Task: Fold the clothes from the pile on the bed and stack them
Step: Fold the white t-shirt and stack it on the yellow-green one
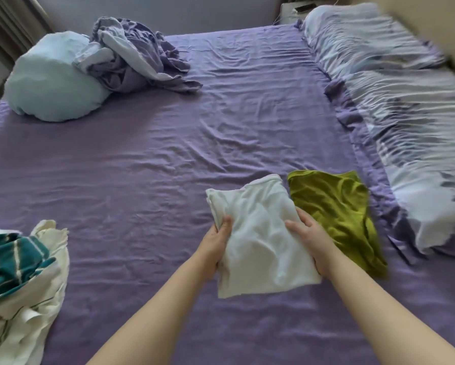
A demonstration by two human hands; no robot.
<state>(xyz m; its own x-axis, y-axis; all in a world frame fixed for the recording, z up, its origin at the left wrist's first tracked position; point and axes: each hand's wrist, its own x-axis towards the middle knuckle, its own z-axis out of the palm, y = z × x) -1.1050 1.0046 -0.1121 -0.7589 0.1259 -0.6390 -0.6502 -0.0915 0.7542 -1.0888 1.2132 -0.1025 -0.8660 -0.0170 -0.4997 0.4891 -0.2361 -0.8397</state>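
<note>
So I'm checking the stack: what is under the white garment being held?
The white garment, gripped by both hands, overlaps the left edge of the green garment; purple sheet lies below. Anything directly beneath is covered.

The bed sheet (221, 122) is purple; a folded garment (258, 233) is white, the one beside it (337, 206) olive green. The pile (18, 280) mixes cream with teal — white-striped. The pillow (50, 80) is pale blue.

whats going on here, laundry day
A person is folding clothes on a bed. Both hands, left and right, grip a folded white garment by its sides. A folded green garment lies just right of it. An unfolded pile waits at the near left.
</note>
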